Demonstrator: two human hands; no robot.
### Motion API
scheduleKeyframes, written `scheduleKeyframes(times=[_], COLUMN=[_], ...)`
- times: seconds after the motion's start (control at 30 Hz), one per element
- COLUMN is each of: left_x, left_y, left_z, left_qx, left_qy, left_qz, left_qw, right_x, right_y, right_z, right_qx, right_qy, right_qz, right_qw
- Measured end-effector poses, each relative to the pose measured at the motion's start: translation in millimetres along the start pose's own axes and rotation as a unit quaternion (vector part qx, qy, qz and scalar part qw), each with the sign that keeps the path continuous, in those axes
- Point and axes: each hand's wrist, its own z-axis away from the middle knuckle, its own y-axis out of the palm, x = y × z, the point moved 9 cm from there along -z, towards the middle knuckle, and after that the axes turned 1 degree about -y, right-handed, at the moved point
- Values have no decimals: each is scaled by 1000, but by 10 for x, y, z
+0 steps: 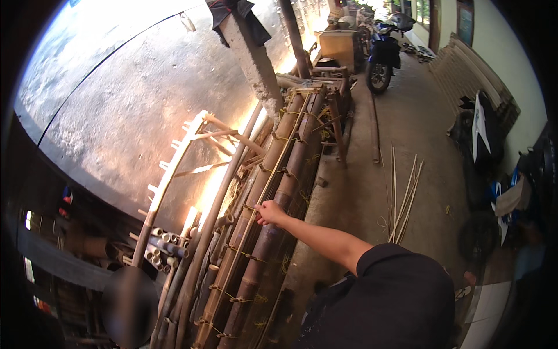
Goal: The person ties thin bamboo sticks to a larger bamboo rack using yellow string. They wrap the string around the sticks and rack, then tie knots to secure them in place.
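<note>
My right hand (269, 213) reaches in from the lower right, bare-armed below a black sleeve. Its fingers are closed in a pinch at a long, thin, pale bamboo strip (280, 164). The fingertips are small here, so the exact grip is hard to see. This strip runs lengthwise along a row of thick brown bamboo poles (254, 272). Yellow cord ties (241, 299) bind the poles at intervals, with loose ends sticking out. My left hand is out of the picture.
A bamboo frame with pegs (174, 163) leans left of the poles, near stacked bamboo tubes (157, 250). A concrete post (250, 58) rises beyond. Thin strips (405, 203) lie on the floor at right. A motorbike (382, 55) stands far back; corrugated sheets (474, 81) lean against the right wall.
</note>
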Motion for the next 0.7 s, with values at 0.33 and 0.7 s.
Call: scheduleKeyframes(times=[0.33,0.7], left_x=[24,-2181], left_y=[1231,44], left_z=[-961,882], left_qx=[-458,-404], left_qy=[116,161], left_qz=[-52,210], left_qw=[880,876], right_x=[14,-230], right_y=[93,-169], right_z=[-214,439], right_qx=[1,267], right_qy=[30,-58], right_qz=[482,331], right_qw=[875,903])
